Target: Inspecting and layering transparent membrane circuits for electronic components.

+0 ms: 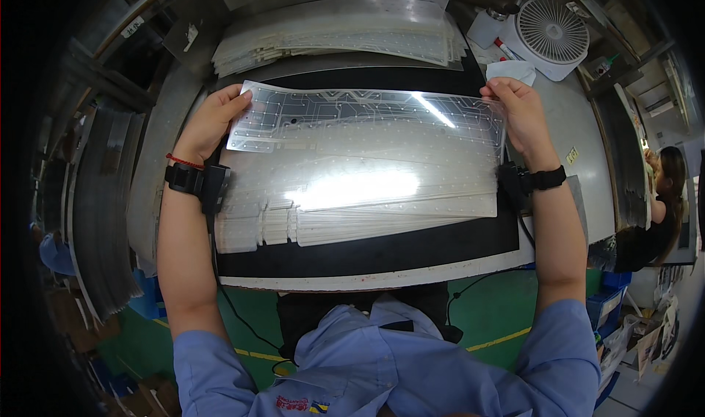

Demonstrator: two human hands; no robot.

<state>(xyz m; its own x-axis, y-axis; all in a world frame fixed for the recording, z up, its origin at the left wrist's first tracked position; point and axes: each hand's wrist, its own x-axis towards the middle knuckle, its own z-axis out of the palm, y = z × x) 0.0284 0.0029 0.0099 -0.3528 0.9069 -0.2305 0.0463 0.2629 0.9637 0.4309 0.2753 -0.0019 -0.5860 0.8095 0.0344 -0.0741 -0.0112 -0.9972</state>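
Stretched between my hands is a clear printed circuit film (360, 112), a long sheet with fine traces and dots. My left hand (219, 116) pinches its upper left corner, thumb on top. At the upper right corner my right hand (516, 109) grips it between thumb and fingers. Beneath the held film lies a fanned stack of similar clear films (396, 215), with a bright glare across its middle. Farther back, another pile of films (330, 39) rests on the table. How far the held film is above the stack I cannot tell.
A black mat (411, 252) covers the table under the stack. At the back right stand a white fan (552, 31), a white bottle (486, 28) and a red marker (505, 48). Tall stacks of sheets (106, 197) stand at the left. Another person (664, 197) is at the far right.
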